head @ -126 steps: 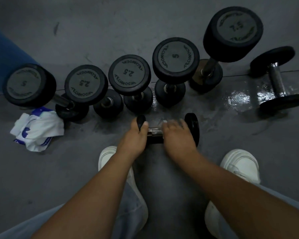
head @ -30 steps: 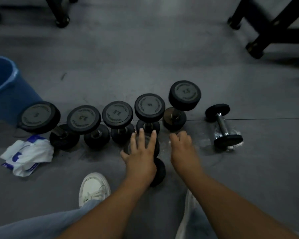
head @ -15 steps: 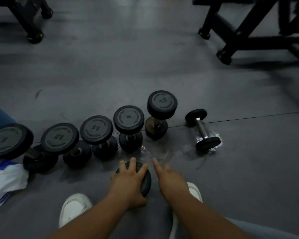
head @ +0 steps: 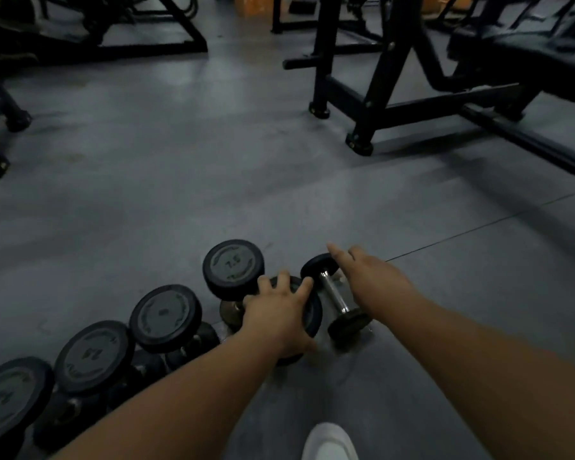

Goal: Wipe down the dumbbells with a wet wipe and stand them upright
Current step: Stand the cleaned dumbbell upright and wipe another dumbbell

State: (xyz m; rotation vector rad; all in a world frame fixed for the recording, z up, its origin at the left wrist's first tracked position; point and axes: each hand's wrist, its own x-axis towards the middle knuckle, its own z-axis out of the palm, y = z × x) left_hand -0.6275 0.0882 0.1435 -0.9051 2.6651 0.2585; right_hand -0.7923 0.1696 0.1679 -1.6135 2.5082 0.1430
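Your left hand (head: 279,315) grips the top disc of a small black round-ended dumbbell (head: 314,315), fingers spread and curled over its rim. That dumbbell stands on end on the grey gym floor (head: 213,194), just beside the upright black rubber dumbbell marked 7.5 (head: 233,268). Your right hand (head: 374,277) is flat, with the fingers stretched out straight over the far end of a chrome-handled black dumbbell (head: 334,298) lying on its side. I cannot tell whether it touches. A row of upright black dumbbells (head: 165,317) runs off to your left. Your white shoe (head: 329,443) shows at the bottom edge, and a black steel bench frame (head: 379,94) stands well beyond.
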